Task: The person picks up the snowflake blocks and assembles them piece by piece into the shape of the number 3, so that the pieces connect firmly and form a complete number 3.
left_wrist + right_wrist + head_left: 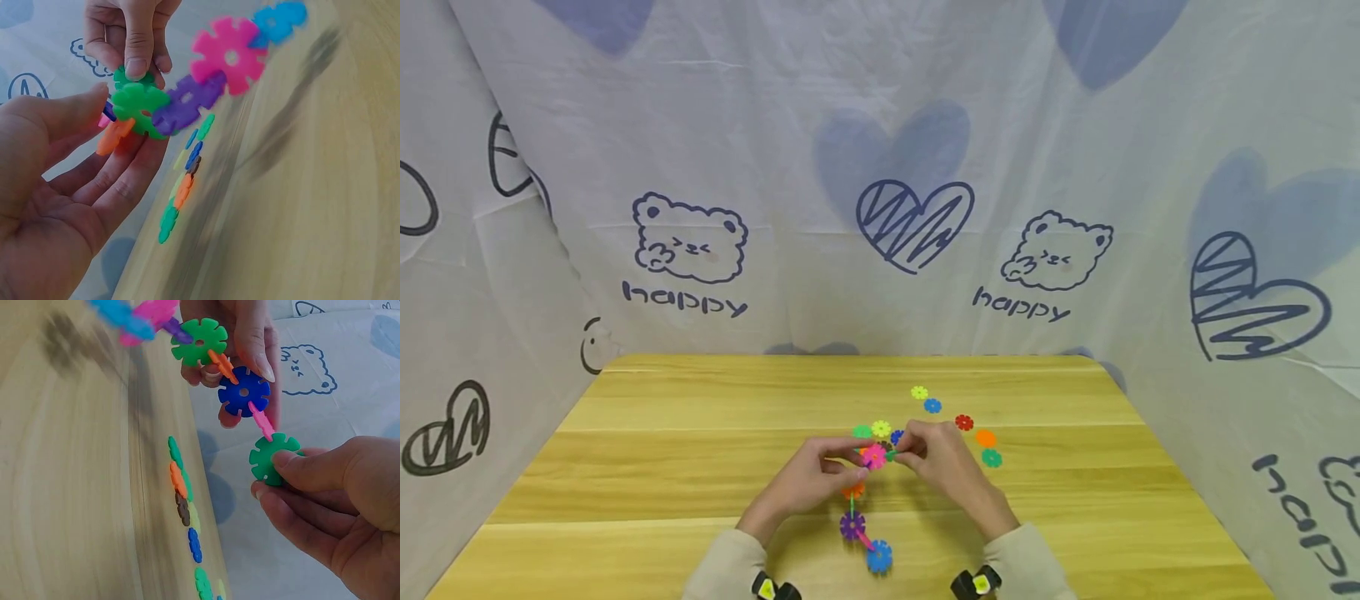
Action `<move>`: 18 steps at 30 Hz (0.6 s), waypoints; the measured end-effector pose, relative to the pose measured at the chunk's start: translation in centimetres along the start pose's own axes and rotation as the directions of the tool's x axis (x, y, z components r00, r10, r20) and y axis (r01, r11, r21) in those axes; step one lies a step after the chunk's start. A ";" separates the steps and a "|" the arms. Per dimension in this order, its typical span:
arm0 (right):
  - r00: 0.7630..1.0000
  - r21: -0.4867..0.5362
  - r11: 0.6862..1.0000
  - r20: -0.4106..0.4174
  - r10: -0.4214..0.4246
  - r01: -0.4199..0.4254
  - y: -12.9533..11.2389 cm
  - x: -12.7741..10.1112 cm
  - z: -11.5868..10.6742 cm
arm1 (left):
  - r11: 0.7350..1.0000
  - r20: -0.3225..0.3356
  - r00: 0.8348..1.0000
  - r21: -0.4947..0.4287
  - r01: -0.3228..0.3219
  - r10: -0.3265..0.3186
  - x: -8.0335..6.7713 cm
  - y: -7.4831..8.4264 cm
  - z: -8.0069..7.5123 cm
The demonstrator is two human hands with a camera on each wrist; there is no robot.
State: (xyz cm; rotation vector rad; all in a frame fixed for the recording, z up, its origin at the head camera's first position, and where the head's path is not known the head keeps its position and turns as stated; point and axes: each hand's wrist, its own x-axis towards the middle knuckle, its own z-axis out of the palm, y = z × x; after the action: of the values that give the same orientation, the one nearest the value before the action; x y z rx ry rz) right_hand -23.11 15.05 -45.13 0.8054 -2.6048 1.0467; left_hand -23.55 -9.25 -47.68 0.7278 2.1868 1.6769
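Observation:
Both hands hold a chain of slotted plastic snowflake discs above the table. My left hand (812, 477) grips its middle, thumb and fingers about a dark blue disc (232, 399) and the green disc (134, 97) linked to it by an orange disc (222, 364). A pink disc (261, 420), seen edge-on, joins the blue disc to an end green disc (265, 459). That end disc is pinched between thumb and fingers of my right hand (946, 468). From the left hand, the chain's other end hangs towards me, with a purple disc (172, 119), pink disc (212, 53) and light blue disc (284, 25).
Loose discs lie flat on the wooden table (662, 467) beyond the hands, among them a yellow disc (881, 428). Farther right are a red disc (964, 418), an orange disc (986, 438) and a green disc (992, 462). Printed cloth (797, 275) hangs around the table.

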 end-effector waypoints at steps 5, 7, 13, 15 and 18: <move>1.000 0.006 1.000 -0.011 -0.029 0.029 -0.1 0.0 0.2 | 1.000 -0.015 1.000 0.017 -0.018 0.019 0.0 -0.1 0.1; 0.999 0.008 0.999 -0.022 -0.036 0.037 -0.2 0.0 0.3 | 1.000 -0.021 1.000 0.018 -0.020 0.021 0.0 -0.1 0.2; 0.995 -0.003 0.998 -0.083 -0.057 0.057 -0.4 -0.1 0.6 | 1.000 -0.047 0.999 -0.008 -0.006 0.006 -0.1 0.1 0.3; 0.994 -0.002 0.998 -0.094 -0.062 0.062 -0.4 -0.1 0.7 | 1.000 -0.052 0.999 -0.018 0.000 -0.001 -0.1 0.3 0.4; 0.993 -0.001 0.997 -0.092 -0.071 0.071 -0.4 0.0 0.9 | 1.000 -0.057 0.998 -0.027 0.007 -0.009 -0.2 0.4 0.3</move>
State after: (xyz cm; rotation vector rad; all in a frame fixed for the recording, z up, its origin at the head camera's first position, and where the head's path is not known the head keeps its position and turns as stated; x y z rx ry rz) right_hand -22.87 14.22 -45.60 0.8236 -2.4799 1.0426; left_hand -23.12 -9.04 -47.39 0.6716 2.1980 1.7394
